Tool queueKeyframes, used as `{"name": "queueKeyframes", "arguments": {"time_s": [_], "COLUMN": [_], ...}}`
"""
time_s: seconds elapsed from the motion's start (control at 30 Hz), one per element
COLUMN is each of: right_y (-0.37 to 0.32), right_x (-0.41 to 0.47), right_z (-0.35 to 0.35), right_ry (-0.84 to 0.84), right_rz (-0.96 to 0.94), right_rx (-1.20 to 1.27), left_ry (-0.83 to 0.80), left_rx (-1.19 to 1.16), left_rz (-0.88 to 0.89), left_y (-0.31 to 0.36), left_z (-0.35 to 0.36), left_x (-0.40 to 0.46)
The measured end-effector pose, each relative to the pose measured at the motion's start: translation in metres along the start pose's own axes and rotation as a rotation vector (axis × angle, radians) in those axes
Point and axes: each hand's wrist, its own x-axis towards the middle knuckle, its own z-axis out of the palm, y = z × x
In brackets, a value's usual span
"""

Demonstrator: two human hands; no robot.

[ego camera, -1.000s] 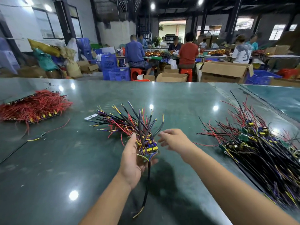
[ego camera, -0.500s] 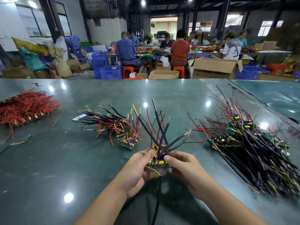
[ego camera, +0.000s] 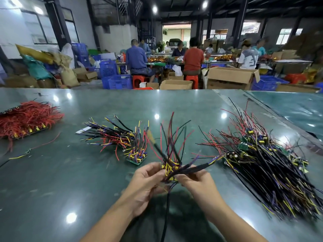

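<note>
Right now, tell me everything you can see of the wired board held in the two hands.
The wired board is a small circuit board, partly hidden, carrying yellow components. Thin black, red, yellow and purple wires fan upward from it; one thick black sleeved lead points right, another hangs down. It is held up over the green table. The left hand grips its left side, the right hand pinches its right. Blur hides finer detail.
</note>
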Motion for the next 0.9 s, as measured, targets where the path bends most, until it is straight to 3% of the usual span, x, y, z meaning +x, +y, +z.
{"name": "queueKeyframes", "arguments": {"time_s": [0.13, 0.3, 0.9], "right_y": [0.003, 0.006, 0.018], "right_x": [-0.002, -0.001, 0.004], "right_z": [-0.004, -0.004, -0.015], "right_ry": [-0.074, -0.125, -0.182], "right_rz": [0.028, 0.081, 0.218], "right_rx": [-0.03, -0.006, 0.174], "left_ry": [0.024, -0.092, -0.057], "left_rx": [0.049, 0.122, 0.111], "left_rz": [-0.045, -0.063, -0.093], "left_y": [-0.001, 0.002, 0.001], "left_z": [-0.004, -0.01, -0.009], "left_x": [0.002, 0.001, 0.003]}}
